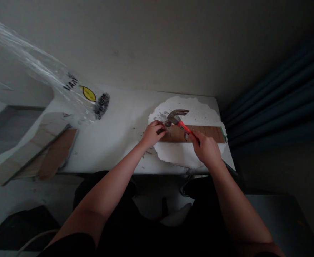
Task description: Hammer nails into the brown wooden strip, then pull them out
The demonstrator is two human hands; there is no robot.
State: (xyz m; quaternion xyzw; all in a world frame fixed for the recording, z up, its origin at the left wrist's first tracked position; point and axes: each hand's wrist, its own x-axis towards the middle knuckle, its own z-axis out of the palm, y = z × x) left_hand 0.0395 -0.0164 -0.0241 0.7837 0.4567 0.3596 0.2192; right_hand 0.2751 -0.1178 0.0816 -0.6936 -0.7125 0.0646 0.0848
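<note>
Left hand [151,134] curled — right fist [206,148]

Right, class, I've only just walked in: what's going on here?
A person's right hand grips a hammer by its red handle. The head is right by the fingers of the left hand, which is at the near-left end of a brown board; whether it pinches anything is unclear. The board lies on a white sheet on the table.
</note>
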